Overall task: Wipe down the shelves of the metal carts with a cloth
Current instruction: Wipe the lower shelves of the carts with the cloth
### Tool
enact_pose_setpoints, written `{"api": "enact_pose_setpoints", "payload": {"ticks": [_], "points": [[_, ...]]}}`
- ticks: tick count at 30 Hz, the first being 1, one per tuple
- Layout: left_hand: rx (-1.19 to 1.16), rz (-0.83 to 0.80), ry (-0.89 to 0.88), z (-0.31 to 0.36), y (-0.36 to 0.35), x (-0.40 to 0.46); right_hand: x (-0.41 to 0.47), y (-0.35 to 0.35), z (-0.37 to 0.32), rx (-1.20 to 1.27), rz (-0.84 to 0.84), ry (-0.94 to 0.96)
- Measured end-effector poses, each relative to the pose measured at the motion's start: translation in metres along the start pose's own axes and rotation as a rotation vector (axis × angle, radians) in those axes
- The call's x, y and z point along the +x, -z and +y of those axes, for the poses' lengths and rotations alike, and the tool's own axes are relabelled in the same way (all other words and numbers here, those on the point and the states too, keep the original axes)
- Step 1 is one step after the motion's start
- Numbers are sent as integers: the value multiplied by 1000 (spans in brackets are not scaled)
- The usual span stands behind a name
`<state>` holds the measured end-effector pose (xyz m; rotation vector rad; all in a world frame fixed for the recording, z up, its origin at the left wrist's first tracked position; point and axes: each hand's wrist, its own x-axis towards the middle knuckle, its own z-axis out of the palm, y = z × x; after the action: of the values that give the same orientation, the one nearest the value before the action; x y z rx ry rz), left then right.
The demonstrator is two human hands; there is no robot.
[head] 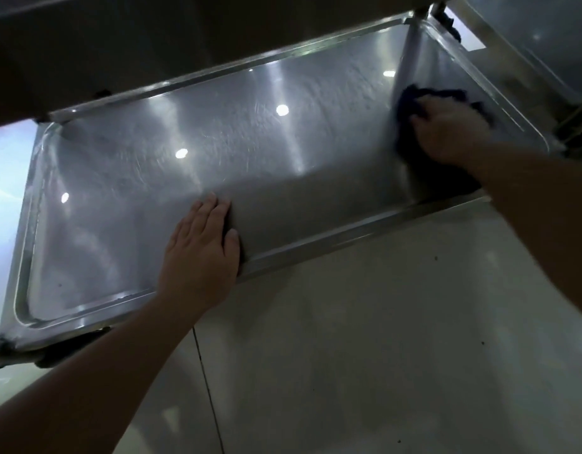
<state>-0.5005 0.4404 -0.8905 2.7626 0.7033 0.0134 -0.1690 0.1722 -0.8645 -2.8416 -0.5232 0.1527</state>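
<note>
The right hand point(447, 132) presses a dark blue cloth point(411, 103) onto the metal shelf point(283, 178) at two o'clock. The left hand point(201, 253) lies open and flat at its near rim, around six. No readable writing shows.

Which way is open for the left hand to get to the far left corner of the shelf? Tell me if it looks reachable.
Probably yes. The left hand lies flat on the shelf near its front rim, and the metal between it and the far left corner is bare. The cloth sits under the right hand at the other end.
</note>
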Motion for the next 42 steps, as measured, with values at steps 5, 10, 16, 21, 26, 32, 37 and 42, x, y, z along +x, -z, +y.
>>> {"api": "enact_pose_setpoints", "payload": {"ticks": [5,10,16,21,26,32,37,42], "points": [[-11,51,21,3,-4,-1,-5,9,42,-98,39,-322],[-17,51,47,6,-5,-1,-60,-8,15,-301,68,-385],[-21,67,44,7,-5,-1,-143,-34,-89,-218,175,219],[-34,15,29,3,-4,-3,-188,-63,-168,-112,147,633],[-49,6,7,-3,-2,-1,-143,-52,-126,-69,158,541],[-33,24,2,-2,-4,-2,-57,-2,35,-100,189,-55],[0,44,0,0,-6,-5,-45,3,59,-102,103,-330],[8,42,12,3,-5,-5,-93,-32,-28,-126,135,-81]]}}
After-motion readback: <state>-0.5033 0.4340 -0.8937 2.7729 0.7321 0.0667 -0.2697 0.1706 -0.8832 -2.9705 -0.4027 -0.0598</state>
